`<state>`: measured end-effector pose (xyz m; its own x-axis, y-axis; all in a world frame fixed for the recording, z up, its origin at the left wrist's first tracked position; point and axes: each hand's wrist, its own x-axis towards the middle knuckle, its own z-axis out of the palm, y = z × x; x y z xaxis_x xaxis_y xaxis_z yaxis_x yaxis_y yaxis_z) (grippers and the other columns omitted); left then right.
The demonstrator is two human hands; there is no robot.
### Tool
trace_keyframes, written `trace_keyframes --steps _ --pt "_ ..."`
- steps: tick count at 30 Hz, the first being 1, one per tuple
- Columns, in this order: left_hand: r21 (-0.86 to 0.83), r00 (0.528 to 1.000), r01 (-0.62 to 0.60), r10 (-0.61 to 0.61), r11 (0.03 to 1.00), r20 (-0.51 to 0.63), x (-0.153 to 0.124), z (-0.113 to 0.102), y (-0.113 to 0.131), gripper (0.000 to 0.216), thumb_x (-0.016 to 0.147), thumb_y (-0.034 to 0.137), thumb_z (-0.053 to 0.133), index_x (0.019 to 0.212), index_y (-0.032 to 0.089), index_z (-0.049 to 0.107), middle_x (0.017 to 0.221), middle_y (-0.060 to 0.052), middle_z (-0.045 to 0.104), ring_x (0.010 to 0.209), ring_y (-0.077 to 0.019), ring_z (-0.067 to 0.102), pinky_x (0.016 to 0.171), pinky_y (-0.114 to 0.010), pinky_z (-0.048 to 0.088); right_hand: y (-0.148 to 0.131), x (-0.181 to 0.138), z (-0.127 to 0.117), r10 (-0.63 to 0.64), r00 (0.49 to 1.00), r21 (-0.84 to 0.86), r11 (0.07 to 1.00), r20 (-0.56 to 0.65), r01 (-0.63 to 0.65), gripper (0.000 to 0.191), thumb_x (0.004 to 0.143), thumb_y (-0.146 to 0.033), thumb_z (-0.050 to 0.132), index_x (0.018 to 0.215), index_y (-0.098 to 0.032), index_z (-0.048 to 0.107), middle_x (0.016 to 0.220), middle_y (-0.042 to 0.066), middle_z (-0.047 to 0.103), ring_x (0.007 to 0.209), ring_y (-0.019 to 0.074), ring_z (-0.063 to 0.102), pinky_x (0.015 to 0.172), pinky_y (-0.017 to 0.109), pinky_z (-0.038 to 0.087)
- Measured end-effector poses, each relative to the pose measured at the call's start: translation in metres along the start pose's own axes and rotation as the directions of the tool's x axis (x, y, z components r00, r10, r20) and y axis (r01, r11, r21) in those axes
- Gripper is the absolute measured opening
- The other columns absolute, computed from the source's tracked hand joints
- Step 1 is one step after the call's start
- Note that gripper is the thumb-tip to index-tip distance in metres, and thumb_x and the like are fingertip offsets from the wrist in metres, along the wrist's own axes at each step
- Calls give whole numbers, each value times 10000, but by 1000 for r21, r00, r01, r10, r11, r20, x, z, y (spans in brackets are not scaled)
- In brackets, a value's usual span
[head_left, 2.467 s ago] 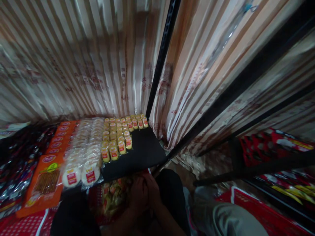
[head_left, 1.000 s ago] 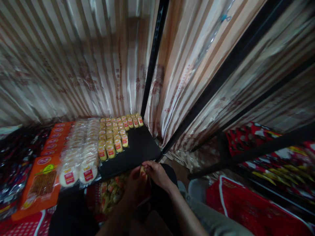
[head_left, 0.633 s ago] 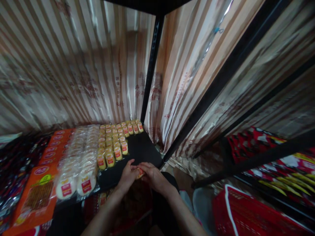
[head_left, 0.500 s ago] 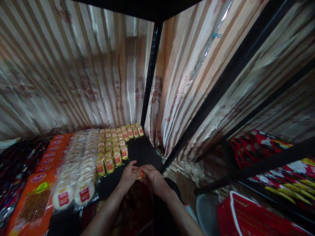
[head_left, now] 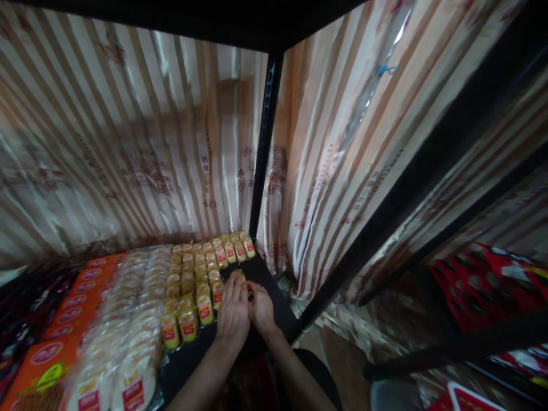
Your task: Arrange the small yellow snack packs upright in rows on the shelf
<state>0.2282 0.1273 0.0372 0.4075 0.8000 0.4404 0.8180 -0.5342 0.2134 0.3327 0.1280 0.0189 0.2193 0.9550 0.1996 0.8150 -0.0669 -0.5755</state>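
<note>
Small yellow cakes in clear wrappers with red labels (head_left: 187,324) stand in rows on a black shelf (head_left: 274,285). My left hand (head_left: 233,311) is over the shelf just right of these rows, its back upward and its fingers bent over another wrapped cake (head_left: 240,275). Only a yellow edge of that cake shows past the fingertips. My right hand (head_left: 261,309) presses against the left, fingers curled in at the same cake; most of the grip is hidden. A small dark spot shows between the hands, too unclear to name.
White round packaged cakes (head_left: 135,382) and orange packs (head_left: 64,319) line the shelf at left. A black upright post (head_left: 266,137) stands at the corner before a striped curtain (head_left: 171,142). Red packs (head_left: 466,285) lie on a rack at right, above a red basket (head_left: 460,399).
Both hands have moved forward with the wrapped cake, from the shelf's near edge to beside the rows. The left hand has turned palm down. The view has tilted up slightly.
</note>
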Motion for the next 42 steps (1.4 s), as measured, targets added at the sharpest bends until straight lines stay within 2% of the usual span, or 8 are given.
trace_keyframes --steps 2,6,15,18,24,30,36,42 --pt "121 996 -76 80 990 -26 -1 9 -10 434 784 79 324 1160 68 540 1305 -148 497 1274 -238 370 1053 -449 320 -4 14 8 9 1000 -6 1000 -11 -9 307 784 -167 441 1038 -163 614 922 75 664 843 186 586 790 270 436" --pt "261 992 -99 117 960 -56 3 19 -25 432 793 122 352 1181 69 535 1315 -147 486 1285 -240 352 1082 -471 251 -16 38 16 -25 1000 12 1000 1 25 342 802 -134 391 1077 -143 594 990 98 653 929 188 580 838 277 418" --pt "362 994 -52 12 931 113 30 6 -41 440 790 160 375 1187 92 551 1318 -111 483 1282 -235 359 1082 -419 275 -31 66 33 -4 1000 6 1000 23 4 370 790 -97 383 1111 -122 564 1054 130 622 1003 213 556 890 313 418" --pt "367 992 -48 1 929 127 33 -2 -42 438 797 164 365 1186 99 554 1305 -106 498 1282 -234 357 1084 -412 265 -31 65 38 10 1000 98 995 -23 -8 394 777 -97 388 1144 -135 526 1070 128 600 976 197 567 840 301 453" --pt "332 986 -33 -24 943 165 35 -8 -40 454 797 144 361 1218 89 522 1317 -126 479 1282 -228 359 1091 -410 244 -34 60 41 -17 998 197 980 -55 28 294 787 -121 390 1009 -173 575 995 89 599 897 175 575 808 283 469" --pt "265 982 -14 -37 964 187 37 -6 -41 456 800 119 338 1212 52 520 1315 -179 468 1294 -255 336 1100 -460 186 -31 63 46 -20 1000 235 972 -23 25 341 785 -117 401 1069 -194 574 1023 80 590 923 175 571 818 282 466" --pt "219 974 -22 -29 975 226 33 -18 -37 439 807 116 335 1189 8 523 1339 -213 424 1325 -263 269 1099 -468 147 -29 52 41 -7 999 231 973 -52 19 425 777 -112 412 1192 -146 493 1144 124 519 1014 189 521 901 330 431" --pt "153 987 -68 44 986 152 14 -35 -21 354 824 130 344 1056 34 594 1236 -184 542 1250 -262 389 1039 -442 289 -27 13 21 -36 996 274 960 -84 58 375 775 -141 409 1134 -109 512 1082 125 531 893 169 551 811 306 470"
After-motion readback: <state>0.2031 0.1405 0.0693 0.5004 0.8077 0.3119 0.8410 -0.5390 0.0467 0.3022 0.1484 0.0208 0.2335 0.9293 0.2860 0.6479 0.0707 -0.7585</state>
